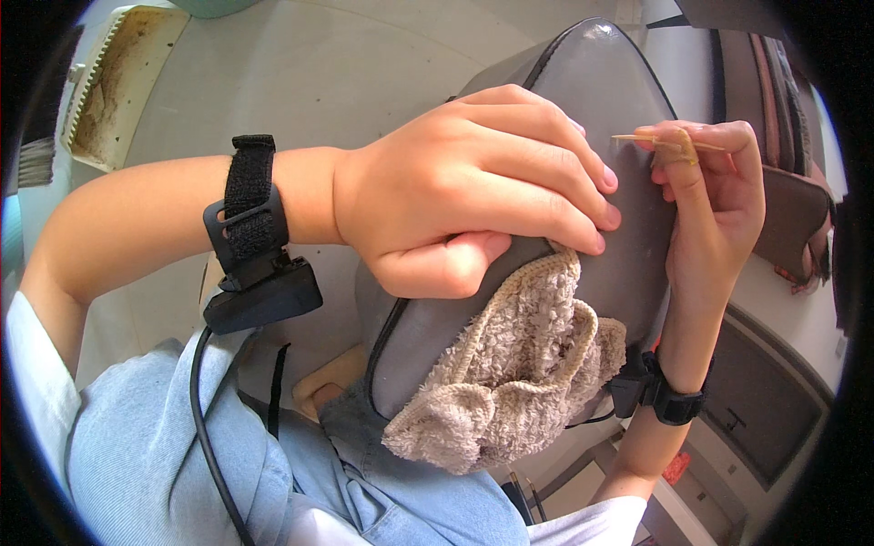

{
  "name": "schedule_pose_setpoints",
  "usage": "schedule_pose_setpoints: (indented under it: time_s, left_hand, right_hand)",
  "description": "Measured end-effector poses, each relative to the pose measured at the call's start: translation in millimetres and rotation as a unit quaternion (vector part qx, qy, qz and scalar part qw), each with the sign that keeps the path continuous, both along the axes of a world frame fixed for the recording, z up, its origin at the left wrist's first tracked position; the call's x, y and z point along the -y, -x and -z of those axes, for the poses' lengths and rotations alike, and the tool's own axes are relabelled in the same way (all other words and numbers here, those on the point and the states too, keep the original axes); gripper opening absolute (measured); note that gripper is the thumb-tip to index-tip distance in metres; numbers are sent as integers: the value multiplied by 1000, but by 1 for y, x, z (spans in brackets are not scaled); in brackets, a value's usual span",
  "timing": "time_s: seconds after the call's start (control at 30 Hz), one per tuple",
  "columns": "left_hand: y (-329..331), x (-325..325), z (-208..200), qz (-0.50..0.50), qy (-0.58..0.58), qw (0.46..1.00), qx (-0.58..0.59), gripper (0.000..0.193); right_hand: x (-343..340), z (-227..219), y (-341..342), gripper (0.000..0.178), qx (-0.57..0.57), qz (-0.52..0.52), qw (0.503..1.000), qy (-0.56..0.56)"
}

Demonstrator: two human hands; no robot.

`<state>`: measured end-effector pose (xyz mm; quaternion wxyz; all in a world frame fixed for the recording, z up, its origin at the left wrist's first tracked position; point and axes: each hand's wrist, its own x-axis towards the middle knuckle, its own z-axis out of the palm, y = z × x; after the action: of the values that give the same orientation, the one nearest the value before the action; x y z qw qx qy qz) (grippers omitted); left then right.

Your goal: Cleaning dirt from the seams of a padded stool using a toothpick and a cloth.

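My left hand lies across a grey, smooth, leather-like thing with dark piped edges, whose kind I cannot tell. Its fingers are curled and pressed together, and the upper edge of a beige fluffy cloth runs in under them. The rest of that cloth hangs in folds down the grey surface towards my lap. Off the right side of the grey thing, my right hand is raised. Between its thumb and fingertips it pinches a thin wooden toothpick, which points left, its tip just above the grey surface.
A dirty cream dustpan lies on the pale floor at the far left, beside a grey brush. Dark folded items stand at the right. A black cable trails from my left wrist strap over my light-blue denim.
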<state>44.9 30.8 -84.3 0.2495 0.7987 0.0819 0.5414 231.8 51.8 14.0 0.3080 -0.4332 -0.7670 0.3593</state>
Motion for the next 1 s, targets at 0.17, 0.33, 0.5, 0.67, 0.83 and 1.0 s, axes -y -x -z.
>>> schedule_pose_setpoints:
  time_s: [0.17, 0.33, 0.5, 0.67, 0.83, 1.0]
  left_hand:
    - [0, 0, -1, 0, 6, 1000, -2, 45]
    - [4, -1, -2, 0, 7, 1000, -9, 44]
    - [8, -1, -10, 9, 13, 999, -36, 44]
    - [12, 1, -11, 12, 45, 995, -90, 42]
    - [9, 1, -16, 13, 44, 992, -120, 42]
    - [6, 2, -30, 7, 37, 990, -138, 44]
  right_hand:
    - [-3, 0, -1, 8, 2, -10, 1000, -5]
    - [-1, -2, 4, 7, 0, 2, 1000, 4]
    - [-1, -14, -6, 10, -63, 48, 997, 21]
    - [13, -37, -44, 7, -157, 140, 976, -62]
    - [84, -50, -111, 8, -201, 330, 922, -29]
    - [161, -19, -156, 11, -258, 446, 854, 73]
